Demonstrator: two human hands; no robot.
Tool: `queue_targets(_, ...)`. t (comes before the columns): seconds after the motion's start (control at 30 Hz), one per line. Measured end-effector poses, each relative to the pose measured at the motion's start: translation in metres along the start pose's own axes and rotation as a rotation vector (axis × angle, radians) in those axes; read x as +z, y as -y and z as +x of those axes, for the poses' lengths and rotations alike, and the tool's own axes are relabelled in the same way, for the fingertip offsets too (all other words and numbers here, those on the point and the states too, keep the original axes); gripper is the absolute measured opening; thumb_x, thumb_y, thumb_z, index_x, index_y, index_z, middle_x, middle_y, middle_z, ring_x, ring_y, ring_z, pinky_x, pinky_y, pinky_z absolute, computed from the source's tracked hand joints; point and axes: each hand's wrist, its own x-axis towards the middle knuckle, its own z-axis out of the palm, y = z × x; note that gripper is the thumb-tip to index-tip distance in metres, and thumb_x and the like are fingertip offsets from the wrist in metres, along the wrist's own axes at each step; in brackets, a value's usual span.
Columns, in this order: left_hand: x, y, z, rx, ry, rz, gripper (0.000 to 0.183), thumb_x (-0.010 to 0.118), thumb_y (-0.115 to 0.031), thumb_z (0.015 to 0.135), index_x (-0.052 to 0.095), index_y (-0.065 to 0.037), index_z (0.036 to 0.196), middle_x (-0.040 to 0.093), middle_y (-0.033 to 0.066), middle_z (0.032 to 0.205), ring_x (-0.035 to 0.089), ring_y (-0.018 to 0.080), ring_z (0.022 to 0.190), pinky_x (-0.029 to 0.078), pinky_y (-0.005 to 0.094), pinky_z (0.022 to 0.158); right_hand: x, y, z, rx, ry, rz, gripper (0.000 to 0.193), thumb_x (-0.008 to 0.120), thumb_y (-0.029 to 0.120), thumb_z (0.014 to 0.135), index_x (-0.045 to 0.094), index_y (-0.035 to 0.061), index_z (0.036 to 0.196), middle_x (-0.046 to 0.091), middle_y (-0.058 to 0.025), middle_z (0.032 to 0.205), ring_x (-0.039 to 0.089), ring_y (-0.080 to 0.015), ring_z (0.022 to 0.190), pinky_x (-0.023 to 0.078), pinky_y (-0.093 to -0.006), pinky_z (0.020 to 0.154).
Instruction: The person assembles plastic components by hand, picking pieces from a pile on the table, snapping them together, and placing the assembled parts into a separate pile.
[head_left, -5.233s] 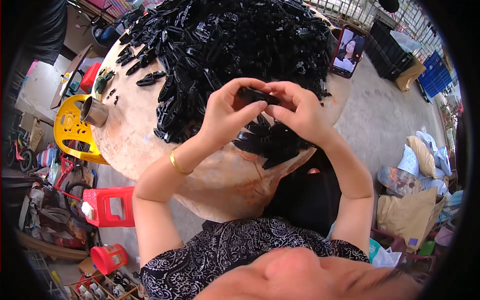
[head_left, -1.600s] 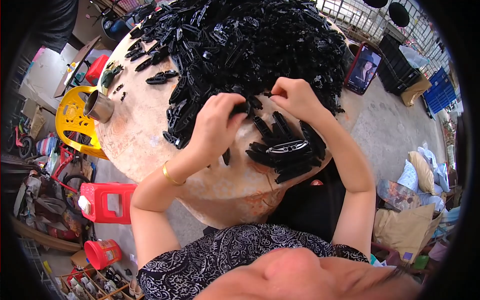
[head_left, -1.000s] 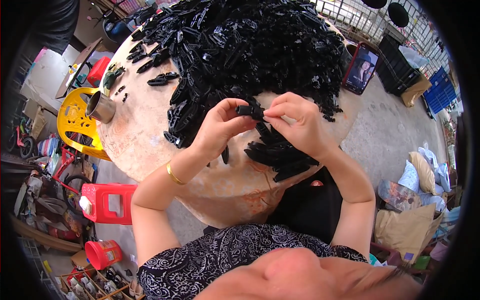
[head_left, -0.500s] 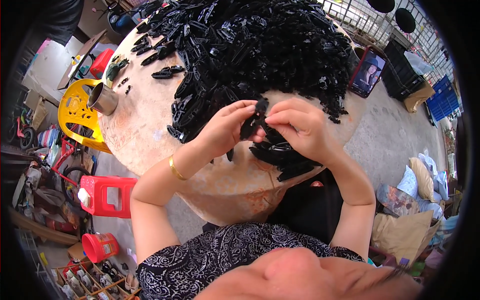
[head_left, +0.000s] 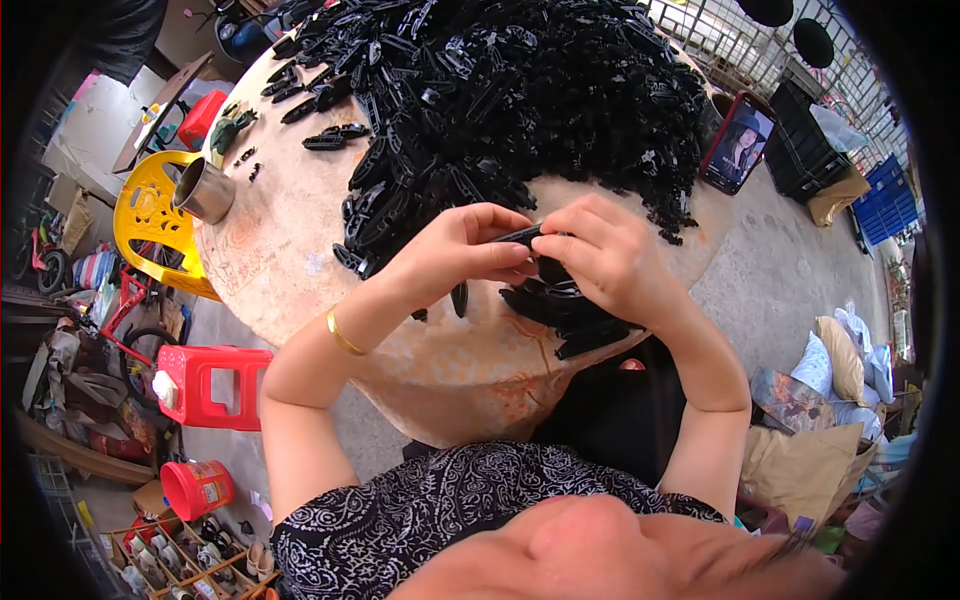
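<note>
My left hand point(head_left: 470, 243) grips a slim black plastic piece point(head_left: 520, 236) between thumb and fingers, above the near part of the round table point(head_left: 275, 235). At the piece's other end, the thumb and fingertips of my right hand point(head_left: 612, 255) pinch it. Fingers cover much of the piece, so its exact kind cannot be made out. Beyond my hands spreads a big heap of black plastic pieces point(head_left: 440, 110), many long and narrow with openwork frames. A smaller cluster of similar long black pieces point(head_left: 570, 315) lies at the near table edge, below my right hand.
On the table's left stand a metal cup point(head_left: 207, 193) and a few scattered black bits point(head_left: 250, 165). A phone point(head_left: 738, 145) is propped at the right edge. Around the table are a yellow chair point(head_left: 155, 225), a red stool point(head_left: 215, 388) and a red bucket point(head_left: 197, 488).
The black piece has turned from nearly upright to lying more level between my fingers. My left hand has rolled over it, while my right hand stays at its right end.
</note>
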Motion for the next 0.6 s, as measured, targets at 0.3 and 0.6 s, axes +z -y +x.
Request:
queue_targets(0.3, 0.016, 0.009, -0.011, 0.447, -0.157, 0.709, 0.034, 0.064, 0.000, 0.076, 0.058, 0.000, 0.109, 0.067, 0.0141, 0.093, 0.067, 0.0179, 0.084, 0.053, 0.0273, 0.071, -0.006, 0.007, -0.002, 0.464, 0.109, 0.354, 0.029, 0.072, 0.018, 0.071, 0.066, 0.0005, 0.093, 0.066, -0.0159, 0.081, 0.065, -0.0295, 0.071, 0.051, -0.0343, 0.065)
queue_targets(0.6, 0.004, -0.028, -0.029, 0.485, 0.248, 0.953, 0.051, 0.070, -0.001, 0.066, 0.053, -0.003, 0.115, 0.060, 0.0131, 0.106, 0.054, 0.0281, 0.105, 0.046, 0.0341, 0.088, -0.057, -0.014, -0.007, 0.429, 0.507, 0.503, 0.026, 0.076, 0.013, 0.066, 0.066, 0.0003, 0.086, 0.065, -0.0116, 0.080, 0.063, -0.0264, 0.074, 0.048, -0.0320, 0.069)
